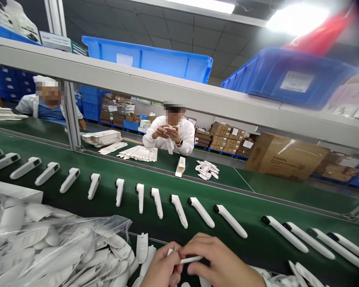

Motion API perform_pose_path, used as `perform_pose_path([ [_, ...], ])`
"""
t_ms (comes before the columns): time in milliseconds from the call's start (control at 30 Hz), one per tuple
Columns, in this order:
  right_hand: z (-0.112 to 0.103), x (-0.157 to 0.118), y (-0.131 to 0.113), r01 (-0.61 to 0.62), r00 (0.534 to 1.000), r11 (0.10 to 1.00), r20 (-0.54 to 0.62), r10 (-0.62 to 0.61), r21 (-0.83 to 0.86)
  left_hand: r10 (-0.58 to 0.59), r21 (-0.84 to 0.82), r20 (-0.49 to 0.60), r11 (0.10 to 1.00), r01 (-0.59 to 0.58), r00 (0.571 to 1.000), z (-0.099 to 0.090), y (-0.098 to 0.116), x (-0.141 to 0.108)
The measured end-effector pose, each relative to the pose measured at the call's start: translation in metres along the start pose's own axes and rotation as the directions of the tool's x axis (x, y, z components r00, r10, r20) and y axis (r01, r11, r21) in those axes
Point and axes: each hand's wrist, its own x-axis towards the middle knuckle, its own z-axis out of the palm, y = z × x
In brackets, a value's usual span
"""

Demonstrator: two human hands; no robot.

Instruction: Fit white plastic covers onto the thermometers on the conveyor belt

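White and slim, the plastic part [192, 259] is low in front of you, its left end clamped between the fingers of your left hand [164, 265]; your right hand [217, 258] bends over its other end, though whether those fingers grip it is hard to tell. Loose white shells [118, 255] heap at your left, and white devices [231, 221] line the green belt [253, 209] beyond your hands.
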Motion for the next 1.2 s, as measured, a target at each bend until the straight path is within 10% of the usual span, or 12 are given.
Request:
perform_pose_path([
  [133,0.015,0.034,0.036,-0.089,0.976,0.992,-0.207,0.068,-0.090,0.176,0.363,-0.162,0.926,-0.107,0.971,-0.023,0.022,0.002],
  [267,0.018,0.061,0.094,-0.290,0.870,0.957,-0.414,0.268,0.010,0.331,0.955,-0.236,0.252,0.155,0.914,-0.053,0.032,-0.010],
  [367,0.026,0.070,0.122,-0.422,0.833,0.894,-0.454,0.318,-0.150,0.267,0.971,-0.237,0.051,0.232,0.934,-0.065,0.028,-0.011],
  [533,0.039,0.075,0.137,-0.520,0.833,0.716,-0.463,0.303,-0.467,0.229,0.975,-0.213,0.106,0.193,0.950,-0.067,0.031,-0.008],
  [667,0.031,0.071,0.137,-0.527,0.834,0.692,-0.457,0.310,-0.493,0.216,0.927,-0.234,0.343,0.150,0.948,-0.071,0.040,-0.005],
  [900,0.053,0.056,0.084,-0.210,0.844,0.969,-0.475,0.247,0.130,0.182,0.284,-0.011,0.944,-0.171,0.983,-0.057,0.022,0.013],
  [1067,0.084,0.061,0.062,-0.033,0.895,0.806,-0.341,0.287,0.591,0.228,0.177,-0.054,0.960,-0.215,0.972,-0.043,0.014,0.017],
  [1200,0.069,0.068,0.083,-0.082,0.867,0.869,-0.395,0.304,0.488,0.306,0.630,-0.092,0.755,-0.183,0.948,-0.060,0.021,0.004],
])
